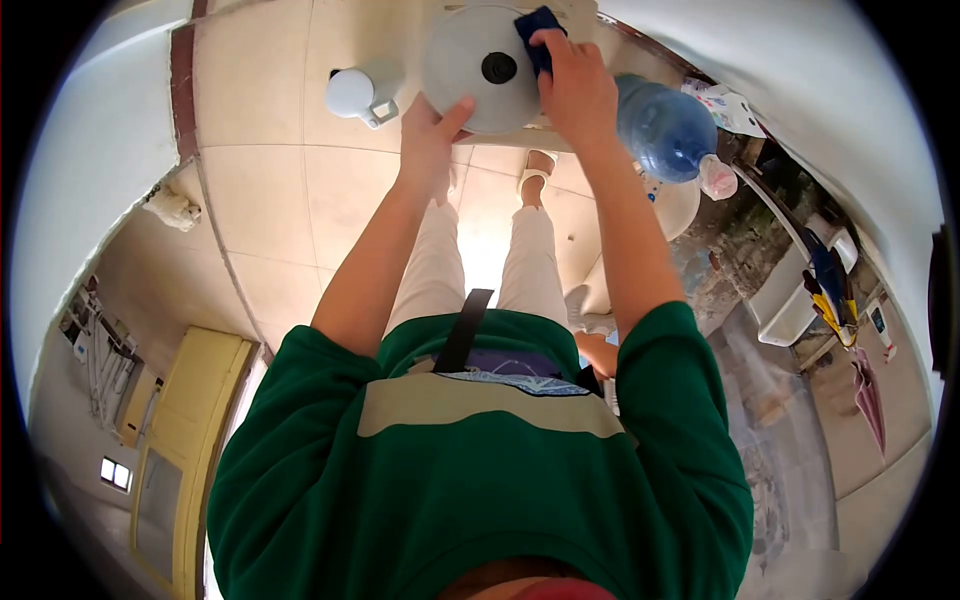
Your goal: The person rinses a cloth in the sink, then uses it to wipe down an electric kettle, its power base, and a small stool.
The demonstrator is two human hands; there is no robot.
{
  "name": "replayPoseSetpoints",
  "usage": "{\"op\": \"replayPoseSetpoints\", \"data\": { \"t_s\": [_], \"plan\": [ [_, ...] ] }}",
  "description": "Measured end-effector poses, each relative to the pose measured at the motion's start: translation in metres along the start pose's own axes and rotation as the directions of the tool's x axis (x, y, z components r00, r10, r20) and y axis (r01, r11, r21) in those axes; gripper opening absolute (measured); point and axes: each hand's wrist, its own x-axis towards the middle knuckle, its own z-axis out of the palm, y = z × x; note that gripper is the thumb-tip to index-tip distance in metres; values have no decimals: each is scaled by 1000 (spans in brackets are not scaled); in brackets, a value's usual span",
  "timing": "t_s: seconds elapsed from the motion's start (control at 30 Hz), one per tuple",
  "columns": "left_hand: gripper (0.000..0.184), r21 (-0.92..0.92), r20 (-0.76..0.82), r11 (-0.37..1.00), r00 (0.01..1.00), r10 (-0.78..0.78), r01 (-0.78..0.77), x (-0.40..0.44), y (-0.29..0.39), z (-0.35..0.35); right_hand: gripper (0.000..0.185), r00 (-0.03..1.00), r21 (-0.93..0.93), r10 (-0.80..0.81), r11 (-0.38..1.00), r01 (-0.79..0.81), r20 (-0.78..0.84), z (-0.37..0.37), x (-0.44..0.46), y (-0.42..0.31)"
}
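Observation:
A round pale lid (455,65) with a black knob (499,68) lies in front of me at the top of the view. My left hand (432,135) grips its near left edge, thumb on top and fingers hidden beneath. My right hand (582,95) is closed on a dark blue cloth (537,35), pressed against the lid's right edge. What lies under the lid is hidden. Left of it stands a white jug (350,93) with a handle. Close to my right wrist is a large blue water bottle (668,128), its neck wrapped in something pinkish.
Pale floor tiles (250,100) spread to the left, beside a dark-edged wall. On the right are a white bin-like container (785,310), hanging tools with yellow handles (835,300) and a pink folded item (868,400). A yellow door (195,400) stands at the lower left.

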Motion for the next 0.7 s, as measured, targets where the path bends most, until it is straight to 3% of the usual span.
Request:
{"op": "replayPoseSetpoints", "data": {
  "t_s": [0.13,0.23,0.27,0.33,0.37,0.43,0.47,0.53,0.57,0.67,0.7],
  "plan": [
    [40,-39,26,999,1000,-6,7,5,-1,0,32,992,-30,-125,992,125,-9,7,-5,5],
    [32,-126,-33,992,999,-3,-1,11,-1,3,32,991,32,103,994,-106,82,0,-39,-9],
    [32,-127,-32,992,999,-5,0,11,-2,5,32,991,29,104,994,-107,83,0,-48,-13],
    [29,-253,-44,967,999,-13,2,13,-4,7,35,987,230,144,960,-158,76,2,-61,-19],
    [29,-252,-44,968,999,-14,2,14,-5,7,33,997,359,67,930,-78,43,1,-65,-21],
    [26,-503,-21,863,997,-76,55,16,-9,5,30,982,654,151,732,-191,117,7,-73,-23],
    [26,-499,-22,865,997,-77,55,20,-13,2,29,958,753,230,597,-278,171,8,-76,-25],
    [34,-672,-3,716,966,-259,190,29,-17,-5,26,903,859,429,447,-247,36,8,-75,-24],
    [28,-683,11,701,962,-271,205,30,-16,-8,24,869,881,494,418,-219,-18,4,-75,-25],
    [24,-741,73,610,937,-343,281,32,-20,-11,31,896,818,431,551,-168,-106,-8,-67,-41],
    [24,-738,75,612,936,-344,284,30,-23,-12,32,935,671,302,734,-101,-189,-5,-64,-43]
  ]
}}
